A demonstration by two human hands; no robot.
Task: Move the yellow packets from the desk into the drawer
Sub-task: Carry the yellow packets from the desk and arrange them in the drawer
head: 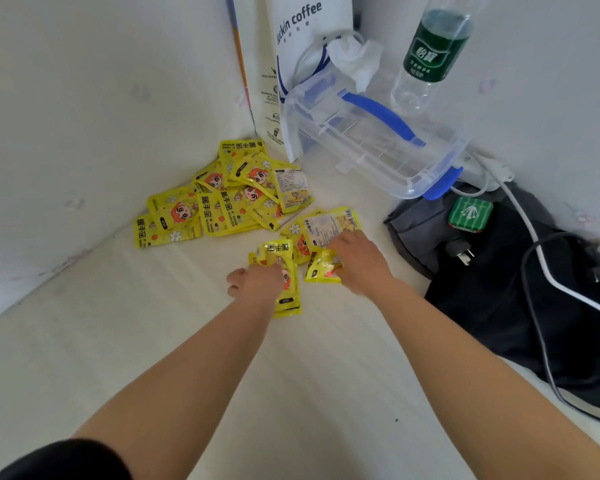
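Left hand: fingers curled onto a flat packet on the desk, well in front of the clear box.
Right hand: fingers clamped on a crumpled packet, also in front of the box.
Pile of yellow packets: heaped front-left of the box.
Around: paper bag and bottle behind the box.
In the way: dark bag front-right of the box, white cable across it.

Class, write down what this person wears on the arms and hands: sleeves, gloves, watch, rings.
The left hand and right hand are bare: no gloves, watch or rings show. Both forearms are uncovered. A black sleeve shows high on the left arm, at the picture's bottom corner.
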